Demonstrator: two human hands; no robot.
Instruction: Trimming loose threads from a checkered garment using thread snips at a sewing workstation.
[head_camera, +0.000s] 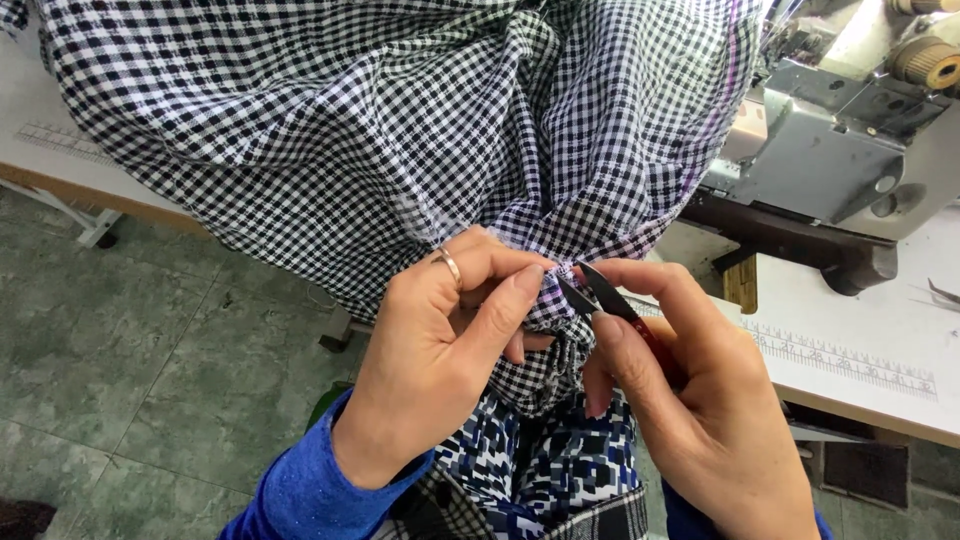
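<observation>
The left hand (440, 350), a ring on one finger, pinches a gathered fold of the black-and-white checked fabric (380, 130) that drapes down from the far sewing table (860, 360). Just right of it, the right hand (700, 400) grips red-handled thread snips (600, 295), blades at the fold. This looks like thread trimming; a clean cut calls for keeping the fold taut. A sewing machine (830, 150) stands far right.

Sewing machine (840, 150) right; floor (120, 350) leftward open
</observation>
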